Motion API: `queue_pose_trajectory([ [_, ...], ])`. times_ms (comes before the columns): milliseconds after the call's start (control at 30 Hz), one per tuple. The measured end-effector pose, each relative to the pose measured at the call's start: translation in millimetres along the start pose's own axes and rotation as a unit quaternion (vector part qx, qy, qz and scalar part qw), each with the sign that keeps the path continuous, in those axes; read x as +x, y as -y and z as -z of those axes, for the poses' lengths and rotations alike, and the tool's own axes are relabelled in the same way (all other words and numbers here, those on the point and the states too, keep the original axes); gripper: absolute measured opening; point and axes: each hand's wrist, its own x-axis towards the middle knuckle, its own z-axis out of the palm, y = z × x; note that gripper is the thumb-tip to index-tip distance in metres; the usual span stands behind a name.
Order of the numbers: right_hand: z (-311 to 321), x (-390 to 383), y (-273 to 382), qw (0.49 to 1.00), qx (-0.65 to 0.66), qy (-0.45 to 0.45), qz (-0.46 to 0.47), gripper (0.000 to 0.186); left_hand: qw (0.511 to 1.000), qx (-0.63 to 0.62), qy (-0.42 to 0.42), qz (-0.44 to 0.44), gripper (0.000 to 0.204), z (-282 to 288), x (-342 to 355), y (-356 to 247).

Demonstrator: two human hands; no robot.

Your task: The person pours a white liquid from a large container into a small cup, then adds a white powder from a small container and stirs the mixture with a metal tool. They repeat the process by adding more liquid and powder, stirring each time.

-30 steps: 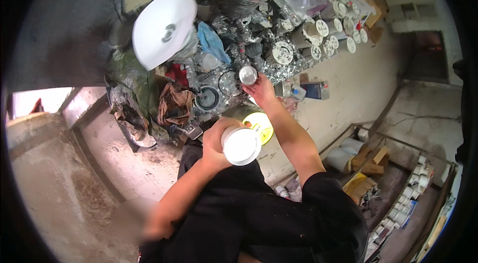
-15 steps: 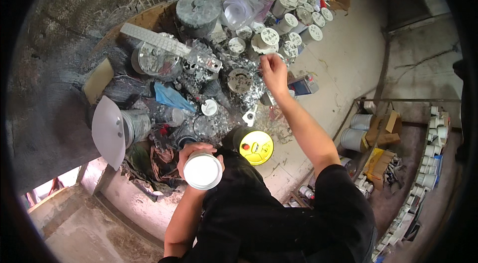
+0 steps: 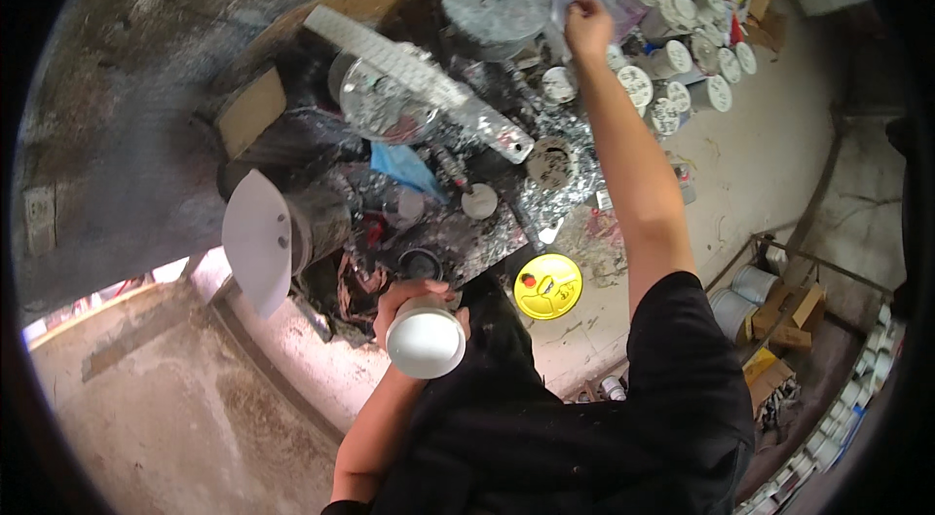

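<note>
My left hand (image 3: 414, 304) is wrapped round a white plastic cup (image 3: 426, 344), whose round mouth faces up. Its inside looks white; I cannot tell whether it holds anything. My right arm is stretched far out over the cluttered table. At its end my right hand (image 3: 588, 28) has its fingers curled together against translucent plastic (image 3: 565, 3), which looks like a bag or wrapping. Whatever is between those fingertips is hidden. Just left of this hand stands a grey-smeared bucket with a lid (image 3: 495, 3).
A long metal straightedge (image 3: 409, 72) lies across a lidded tub (image 3: 375, 111). Several white lidded tubs (image 3: 672, 57) crowd the far right. A blue cloth (image 3: 404, 169) lies mid-table. Close to my legs stands a drum with a yellow top (image 3: 547, 287). At left, a white curved sheet (image 3: 256, 242) juts out.
My right hand has moved farther away, from above the small tubs to the translucent plastic. The left hand still holds the cup, now tilted so more of its inside shows. The view has shifted.
</note>
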Motion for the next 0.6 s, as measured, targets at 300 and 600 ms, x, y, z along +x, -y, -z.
queue_pose_trajectory([
  [300, 146.8, -233.1, 58.9, 0.962, 0.267, 0.003, 0.051, 0.012, 1.0, -0.014, 0.007, -0.014, 0.053, -3.6, 16.6, -5.2],
  [600, 217.7, -354.6, 154.6, 0.925, 0.141, 0.258, 0.24, 0.091, 0.994, -0.092, 0.051, -0.023, 0.076, -47.0, -7.5, -11.9],
])
